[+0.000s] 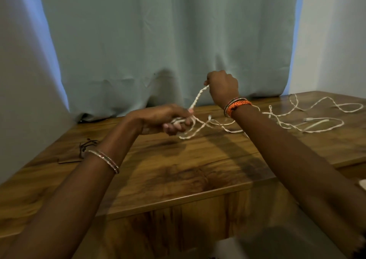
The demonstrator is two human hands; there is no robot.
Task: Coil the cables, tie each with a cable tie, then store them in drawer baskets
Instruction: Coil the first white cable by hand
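Coiling barely begun: white cable point(198, 96) held taut between left hand point(168, 120), grip closed on a few gathered turns, and raised right hand point(222, 86), pinched shut; most length sprawled on far-right tabletop point(178, 169); dark ties point(87, 146) near-left untouched, judged; storage pending.

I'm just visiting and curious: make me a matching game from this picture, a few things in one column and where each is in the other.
Things:
1. left hand
2. right hand
3. loose white cable
4. dark ties

Places:
A. raised, pinching a twisted strand
B. spread over the table's right side
C. low over the table, gripping gathered loops
D. on the table's left side, by the left wrist

Pairs: 1-C, 2-A, 3-B, 4-D
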